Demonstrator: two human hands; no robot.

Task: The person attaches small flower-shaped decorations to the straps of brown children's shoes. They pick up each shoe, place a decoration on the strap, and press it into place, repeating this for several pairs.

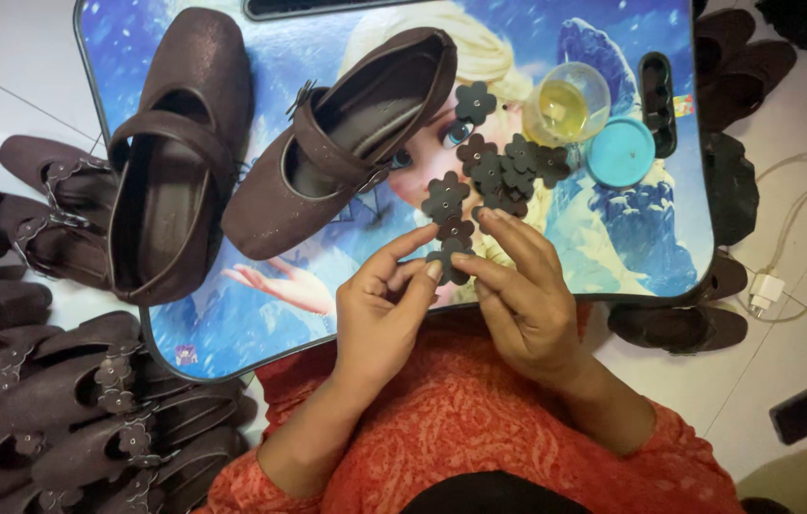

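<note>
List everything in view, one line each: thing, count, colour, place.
Flower cutout: one, dark brown, pinched between both hands' fingers.
Loose flower cutouts: about ten, dark brown, on the tray above the hands.
Shoes on tray: two, dark brown, strapped, tray's left half.
Lap tray: one, blue cartoon print.
Clear cup: one, yellowish liquid, tray's upper right.
Round lid: one, teal, beside the cup.
Floor shoes: many, dark brown, left; more at right.
Charger and cable: one, white, right floor.
Left hand; right hand: over tray's near edge.
</note>
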